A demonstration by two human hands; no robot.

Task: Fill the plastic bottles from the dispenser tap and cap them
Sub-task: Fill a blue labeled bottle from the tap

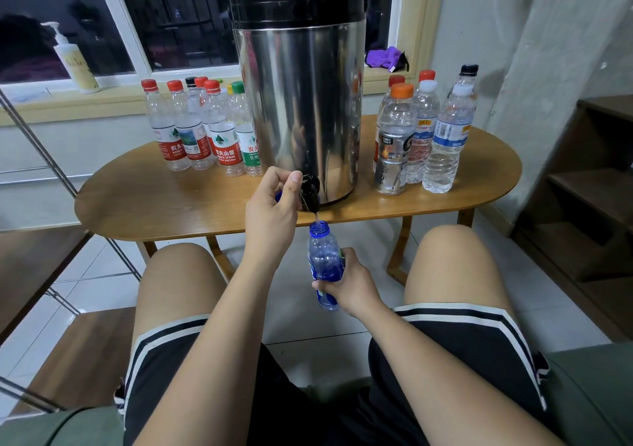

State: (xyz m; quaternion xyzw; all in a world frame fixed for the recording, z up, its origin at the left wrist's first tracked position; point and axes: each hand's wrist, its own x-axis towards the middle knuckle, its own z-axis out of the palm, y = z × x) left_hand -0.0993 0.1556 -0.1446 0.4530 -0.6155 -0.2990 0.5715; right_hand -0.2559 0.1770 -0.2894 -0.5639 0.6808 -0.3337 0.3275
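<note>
The dispenser (301, 102) – a steel drum with a black lid – stands on the tabletop (154, 205), near its front edge. The tap (310, 188) projects from the dispenser's base, out over that edge.

Left hand (274, 205): at the tap, on the dispenser's left side. The fingers are curled and the thumb presses on the top of the tap, so the tap is pinched between thumb and fingers. A small blue item (278, 196) shows inside the curled fingers; it cannot be identified.

Right hand (349, 284): below the dispenser, in front of the tabletop. The fingers are wrapped round the lower half of the blue bottle (323, 264). The bottle is uncapped and roughly upright, with its mouth directly under the tap. A thin stream (317, 217) runs from the tap into the mouth.

Left of the dispenser: a cluster of capped clear bottles (191, 133), mostly red-capped, which appear empty. Right of the dispenser: a second capped group (421, 137), which appears full.

Behind the dispenser, on the sill – a pump bottle (73, 58) to the left, a purple cloth (383, 56) to the right.
</note>
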